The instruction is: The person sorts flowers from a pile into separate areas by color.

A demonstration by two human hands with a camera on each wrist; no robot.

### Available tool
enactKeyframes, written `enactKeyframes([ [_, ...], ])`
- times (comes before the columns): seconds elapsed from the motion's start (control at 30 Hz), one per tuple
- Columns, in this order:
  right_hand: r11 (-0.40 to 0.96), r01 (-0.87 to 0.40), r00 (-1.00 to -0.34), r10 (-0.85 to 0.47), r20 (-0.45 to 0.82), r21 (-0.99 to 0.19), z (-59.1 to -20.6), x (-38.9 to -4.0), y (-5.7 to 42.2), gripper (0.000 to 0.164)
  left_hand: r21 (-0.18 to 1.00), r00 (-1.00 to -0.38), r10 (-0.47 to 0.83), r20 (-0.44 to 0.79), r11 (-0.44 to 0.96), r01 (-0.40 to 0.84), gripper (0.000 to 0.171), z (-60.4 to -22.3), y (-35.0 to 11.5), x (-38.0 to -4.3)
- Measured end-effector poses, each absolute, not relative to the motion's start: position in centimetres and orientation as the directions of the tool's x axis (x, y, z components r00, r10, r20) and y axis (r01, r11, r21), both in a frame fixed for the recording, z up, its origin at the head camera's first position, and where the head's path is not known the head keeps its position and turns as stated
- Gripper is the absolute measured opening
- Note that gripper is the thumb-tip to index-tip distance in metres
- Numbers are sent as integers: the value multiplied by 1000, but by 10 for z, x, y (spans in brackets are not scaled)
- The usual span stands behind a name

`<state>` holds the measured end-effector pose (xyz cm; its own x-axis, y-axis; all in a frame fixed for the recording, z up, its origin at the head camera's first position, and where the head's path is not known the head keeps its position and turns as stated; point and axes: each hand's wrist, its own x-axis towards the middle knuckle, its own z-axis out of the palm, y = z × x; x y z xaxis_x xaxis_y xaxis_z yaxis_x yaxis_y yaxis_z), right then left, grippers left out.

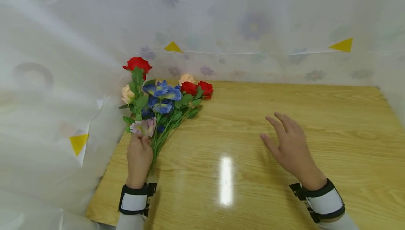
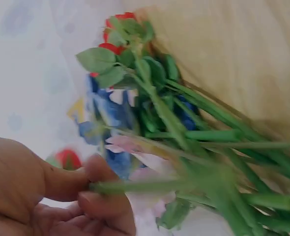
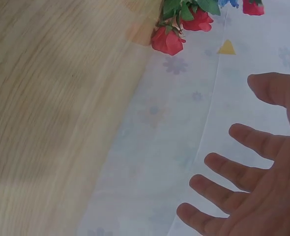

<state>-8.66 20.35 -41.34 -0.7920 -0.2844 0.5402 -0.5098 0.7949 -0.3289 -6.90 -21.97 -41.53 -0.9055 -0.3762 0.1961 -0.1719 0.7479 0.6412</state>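
Observation:
At the table's left side lies a loose bunch of artificial flowers with green stems (image 1: 162, 138). In it are a red rose (image 1: 137, 64), more red roses (image 1: 206, 89) to the right, blue flowers (image 1: 162, 107), peach roses (image 1: 128, 94) and a pale purple flower (image 1: 143, 127). My left hand (image 1: 139, 158) is at the near end of the bunch, just below the purple flower. In the left wrist view, its thumb and finger pinch the end of a green stem (image 2: 145, 187); which bloom it bears I cannot tell. My right hand (image 1: 292, 149) hovers above the table, fingers spread, holding nothing.
The wooden table (image 1: 253, 117) has its back edge against a pale, flower-printed sheet (image 1: 269, 19), which also hangs along the left side. Yellow triangles (image 1: 79, 144) are stuck on the sheet. Each wrist wears a black and white strap (image 1: 326, 202).

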Motion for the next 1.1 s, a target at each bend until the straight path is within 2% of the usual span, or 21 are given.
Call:
enactKeyframes([
  [0.13, 755, -522, -804, -282, 523, -396, -410, -85, 195, 57, 762, -914, -363, 182, 640, -103, 22, -401, -208, -67],
  [0.23, 718, -509, -833, -274, 481, -474, -407, -83, 186, 51, 874, -941, -307, 143, 484, -25, 24, -385, -194, -67],
  [0.37, 650, -487, -868, -281, 411, -584, -404, -78, 173, 43, 966, -984, -146, 98, 250, 59, 22, -370, -169, -67],
  [0.47, 563, -474, -881, -310, 358, -677, -400, -73, 161, 38, 985, -996, 1, 88, 149, 87, 21, -367, -147, -67],
  [0.57, 458, -431, -891, -350, 288, -777, -395, -66, 149, 34, 984, -991, 106, 85, 148, 100, 25, -366, -124, -67],
  [0.7, 259, -310, -892, -412, 185, -915, -389, -58, 133, 33, 974, -980, 184, 81, 194, 117, 27, -366, -97, -69],
  [0.87, 18, -143, -878, -464, 119, -989, -389, -51, 119, 37, 953, -959, 244, 143, 228, 200, 20, -369, -75, -70],
  [0.97, -8, -110, -899, -425, 103, -994, -390, -48, 116, 36, 937, -953, 245, 178, 254, 240, 19, -368, -68, -69],
  [1.1, 49, -112, -935, -344, 89, -992, -391, -44, 116, 32, 928, -951, 236, 198, 268, 260, 20, -368, -62, -67],
])
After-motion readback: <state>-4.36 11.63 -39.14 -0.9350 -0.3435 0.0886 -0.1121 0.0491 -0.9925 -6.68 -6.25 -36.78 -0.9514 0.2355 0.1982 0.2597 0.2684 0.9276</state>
